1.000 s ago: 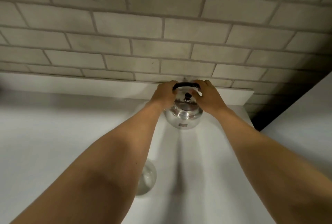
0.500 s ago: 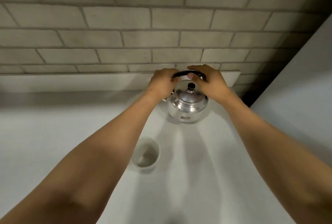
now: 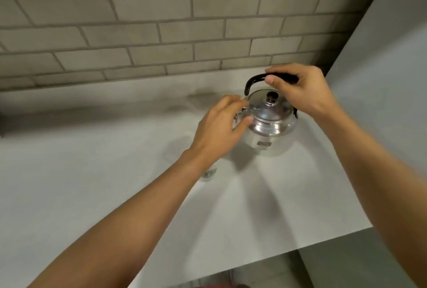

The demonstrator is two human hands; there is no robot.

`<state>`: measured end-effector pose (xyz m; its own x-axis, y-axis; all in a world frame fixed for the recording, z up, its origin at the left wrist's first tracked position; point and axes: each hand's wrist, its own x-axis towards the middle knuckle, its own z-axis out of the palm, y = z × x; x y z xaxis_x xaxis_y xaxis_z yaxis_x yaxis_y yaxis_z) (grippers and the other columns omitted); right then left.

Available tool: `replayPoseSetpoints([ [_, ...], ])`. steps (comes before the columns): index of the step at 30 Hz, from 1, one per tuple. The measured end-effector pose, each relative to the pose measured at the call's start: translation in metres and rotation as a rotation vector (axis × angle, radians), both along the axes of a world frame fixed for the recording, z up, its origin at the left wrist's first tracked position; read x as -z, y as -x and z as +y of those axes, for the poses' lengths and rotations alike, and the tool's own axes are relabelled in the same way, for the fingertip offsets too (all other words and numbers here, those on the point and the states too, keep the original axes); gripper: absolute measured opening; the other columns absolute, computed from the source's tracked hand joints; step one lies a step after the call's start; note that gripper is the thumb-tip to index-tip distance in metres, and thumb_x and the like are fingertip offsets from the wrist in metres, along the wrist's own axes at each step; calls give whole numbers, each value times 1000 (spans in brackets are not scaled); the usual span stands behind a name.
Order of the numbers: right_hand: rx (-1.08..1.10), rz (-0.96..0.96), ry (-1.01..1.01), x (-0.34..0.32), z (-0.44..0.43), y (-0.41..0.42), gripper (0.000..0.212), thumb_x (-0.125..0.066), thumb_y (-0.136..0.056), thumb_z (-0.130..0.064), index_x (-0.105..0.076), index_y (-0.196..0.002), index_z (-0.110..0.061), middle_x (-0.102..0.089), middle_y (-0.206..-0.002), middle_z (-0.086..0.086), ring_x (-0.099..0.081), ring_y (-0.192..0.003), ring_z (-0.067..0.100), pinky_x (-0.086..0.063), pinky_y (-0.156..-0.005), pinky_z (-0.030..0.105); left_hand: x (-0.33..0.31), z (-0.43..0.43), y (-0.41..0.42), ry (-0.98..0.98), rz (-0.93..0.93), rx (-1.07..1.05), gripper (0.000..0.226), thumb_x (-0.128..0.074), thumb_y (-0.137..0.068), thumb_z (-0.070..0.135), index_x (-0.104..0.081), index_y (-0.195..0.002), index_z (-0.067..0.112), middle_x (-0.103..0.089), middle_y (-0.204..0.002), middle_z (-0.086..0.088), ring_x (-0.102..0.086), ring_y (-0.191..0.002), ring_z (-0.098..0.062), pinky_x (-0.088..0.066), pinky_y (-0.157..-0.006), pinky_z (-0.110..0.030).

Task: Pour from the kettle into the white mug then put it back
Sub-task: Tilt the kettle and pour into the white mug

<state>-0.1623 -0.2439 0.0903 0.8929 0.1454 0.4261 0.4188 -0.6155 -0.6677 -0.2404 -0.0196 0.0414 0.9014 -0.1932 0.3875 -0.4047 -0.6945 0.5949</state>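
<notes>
A shiny steel kettle [image 3: 271, 126] with a black knob on its lid stands on the white counter [image 3: 92, 172] near the back right. My right hand [image 3: 302, 90] is closed around its black arched handle from above. Beside the kettle's left flank, near the spout, my left hand [image 3: 220, 126] has its fingers spread, and the thumb touches the metal body. The white mug [image 3: 209, 175] is almost wholly hidden under my left forearm; only a small strip of its side with a label shows.
A grey brick wall [image 3: 161, 33] runs along the back of the counter. A plain white panel [image 3: 381, 80] rises at the right. The counter's front edge [image 3: 300, 250] cuts diagonally at lower right, with floor below it.
My left hand has come off the kettle's handle and dropped to the kettle's left side. My right hand stays on the handle. The mug has slipped out of sight under my left forearm.
</notes>
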Motion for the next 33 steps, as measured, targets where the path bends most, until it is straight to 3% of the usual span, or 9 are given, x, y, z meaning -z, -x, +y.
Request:
replayPoseSetpoints([
  [3, 1, -27, -16, -5, -1, 18, 34, -79, -89, -49, -82, -115, -28, -80, -106, -14, -74, -103, 2, -59, -92, 25, 13, -16, 22, -88, -46, 17, 50, -55, -104, 41, -49, -152, 26, -42, -161, 3, -40, -143, -20, -46, -104, -36],
  [8, -47, -58, 31, -7, -2, 41, 34, -78, -90, -52, -81, -114, -28, -79, -103, -17, -75, -99, 2, -61, -91, 30, 33, -44, 50, -111, -100, 10, 54, -50, -107, 37, -38, -158, 24, -34, -167, -4, -34, -150, -27, -42, -114, -40],
  [11, -79, -78, 57, -5, -3, 51, 35, -77, -90, -53, -81, -114, -28, -75, -100, -25, -74, -99, -2, -60, -90, 27, 45, -59, 63, -74, -115, -46, 49, -49, -108, 35, -43, -155, 23, -41, -162, -4, -33, -149, -29, -46, -111, -43],
  [16, -137, -35, 91, -6, -1, 65, 38, -76, -87, -55, -82, -113, -28, -79, -102, -16, -74, -101, 0, -61, -94, 33, 60, -77, 82, -30, -127, -149, 47, -49, -108, 34, -44, -154, 25, -46, -159, -5, -45, -139, -34, -30, -117, -34],
  [22, -206, -46, 183, -14, 7, 73, 36, -77, -90, -49, -82, -115, -23, -81, -110, -8, -74, -106, 5, -60, -98, 38, 63, -84, 89, 63, -111, -194, 42, -57, -105, 28, -55, -147, 23, -53, -152, -12, -53, -127, -38, -41, -110, -41],
  [26, -245, -52, 261, -20, 15, 71, 33, -77, -90, -50, -83, -112, -25, -76, -104, -18, -74, -102, 3, -60, -94, 34, 62, -87, 90, 111, -80, -226, 43, -57, -105, 30, -54, -148, 27, -50, -153, -9, -50, -127, -36, -43, -106, -41],
  [31, -303, -39, 327, -29, 28, 63, 32, -77, -89, -50, -84, -109, -26, -79, -104, -15, -73, -101, 2, -58, -95, 30, 59, -86, 90, 196, -34, -249, 46, -54, -107, 32, -48, -152, 33, -40, -159, -8, -39, -131, -29, -30, -106, -27],
  [33, -324, -40, 358, -32, 33, 58, 33, -78, -88, -50, -84, -110, -26, -81, -107, -11, -74, -103, 4, -57, -95, 26, 58, -86, 89, 213, -26, -253, 46, -53, -108, 31, -47, -153, 32, -39, -160, -10, -39, -132, -31, -31, -108, -29],
])
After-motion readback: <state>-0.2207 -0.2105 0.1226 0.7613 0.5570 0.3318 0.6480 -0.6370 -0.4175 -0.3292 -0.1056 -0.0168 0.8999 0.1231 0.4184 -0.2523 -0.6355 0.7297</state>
